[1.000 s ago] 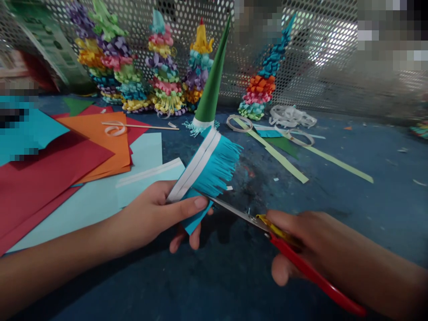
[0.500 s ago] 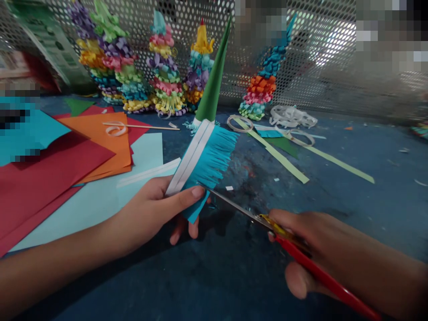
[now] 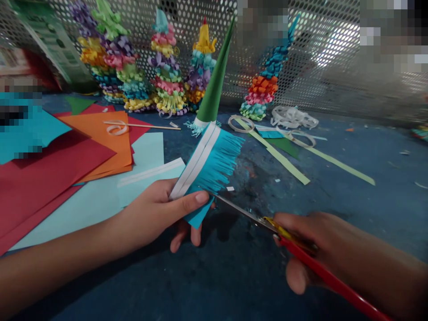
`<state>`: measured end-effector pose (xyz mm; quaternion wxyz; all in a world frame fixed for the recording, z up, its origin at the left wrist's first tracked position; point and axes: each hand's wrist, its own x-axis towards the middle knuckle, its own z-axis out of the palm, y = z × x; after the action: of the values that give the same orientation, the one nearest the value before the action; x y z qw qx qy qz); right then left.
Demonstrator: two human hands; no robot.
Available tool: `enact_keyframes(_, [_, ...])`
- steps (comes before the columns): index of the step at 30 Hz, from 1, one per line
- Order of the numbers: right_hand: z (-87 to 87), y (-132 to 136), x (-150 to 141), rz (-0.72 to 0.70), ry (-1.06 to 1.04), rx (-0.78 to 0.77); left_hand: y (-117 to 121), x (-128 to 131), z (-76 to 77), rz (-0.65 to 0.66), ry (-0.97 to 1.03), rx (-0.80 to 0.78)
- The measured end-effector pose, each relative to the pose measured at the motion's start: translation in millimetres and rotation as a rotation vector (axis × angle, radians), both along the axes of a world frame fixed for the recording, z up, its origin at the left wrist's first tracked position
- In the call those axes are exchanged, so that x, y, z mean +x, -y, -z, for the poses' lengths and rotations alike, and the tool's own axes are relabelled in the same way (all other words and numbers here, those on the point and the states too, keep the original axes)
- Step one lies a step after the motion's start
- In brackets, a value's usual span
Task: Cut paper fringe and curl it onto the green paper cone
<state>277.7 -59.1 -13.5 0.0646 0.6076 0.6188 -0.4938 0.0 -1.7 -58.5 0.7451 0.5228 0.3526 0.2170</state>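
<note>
A strip of blue paper [image 3: 219, 156] is pinched in my left hand [image 3: 167, 209], thumb on top and fingers beneath. White double-lined tape [image 3: 197, 158] runs along its left edge, and its far part is cut into a fine fringe; the near end is uncut. My right hand [image 3: 321, 249] grips scissors [image 3: 247, 213] with red and yellow handles. Their blades reach the paper's right side beside my left thumb, and the tips are partly hidden there. Just behind the strip stands a green paper cone [image 3: 216, 84] with light-blue fringe around its base.
Red sheets [image 3: 50, 178], orange sheets [image 3: 110, 147] and pale blue paper [image 3: 150, 147] lie at left, with a thin stick [image 3: 154, 126] across. Curly paper cones [image 3: 167, 67] line the metal mesh. Tape rings [image 3: 241, 124], pale green strips [image 3: 287, 162] and a ribbon heap [image 3: 294, 117] lie right.
Both hands, the blue strip and the scissors sit slightly lower and to the right in view. The scissors remain at the strip beside my left thumb.
</note>
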Motion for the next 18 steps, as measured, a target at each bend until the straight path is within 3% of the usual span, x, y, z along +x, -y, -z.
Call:
enact_keyframes(10, [-7.1, -10.2, -2.7, -0.074, 0.078, 0.047, -2.0, -3.8, 2.4, 0.000, 0.058, -0.081])
enact_keyframes(18, [-4.4, -3.1, -3.7, -0.090, -0.019, 0.067, -0.9, -4.5, 4.4, 0.026, 0.066, -0.065])
